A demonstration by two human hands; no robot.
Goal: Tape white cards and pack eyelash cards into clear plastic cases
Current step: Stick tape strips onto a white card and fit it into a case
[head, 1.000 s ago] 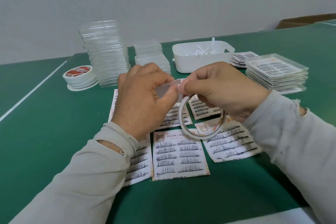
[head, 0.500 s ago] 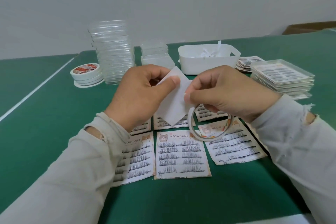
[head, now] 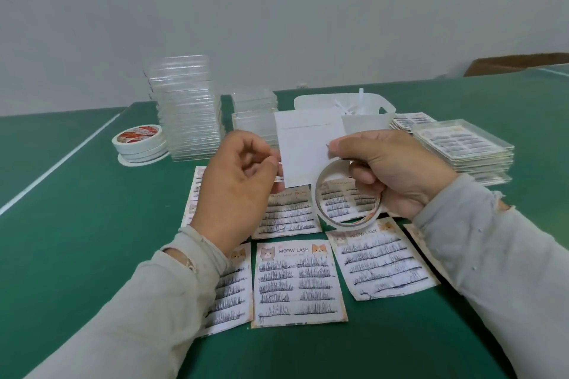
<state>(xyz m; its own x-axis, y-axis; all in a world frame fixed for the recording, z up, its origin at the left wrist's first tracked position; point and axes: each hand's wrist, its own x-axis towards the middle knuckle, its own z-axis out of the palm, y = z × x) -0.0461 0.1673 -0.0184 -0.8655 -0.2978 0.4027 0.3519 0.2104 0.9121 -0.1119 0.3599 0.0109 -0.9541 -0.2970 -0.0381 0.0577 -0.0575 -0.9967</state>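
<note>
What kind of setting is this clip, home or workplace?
Probably a small hand-packing workstation, not clearly a home. A green table holds a tall stack of empty clear cases, a pile of filled cases and many loose eyelash cards laid out in rows.

Soft, even, slightly dim light; faint shadows; wide-angle bending at edges; far items perhaps slightly blurred.

Green worktop (head: 77, 240) carried eyelash cards (head: 297, 281) at 6 o'clock, clear cases (head: 187, 108) at 11, tape rolls (head: 140, 143) at 10, white bin (head: 345, 101) at 12, packed cases (head: 465, 148) at 2.
</note>
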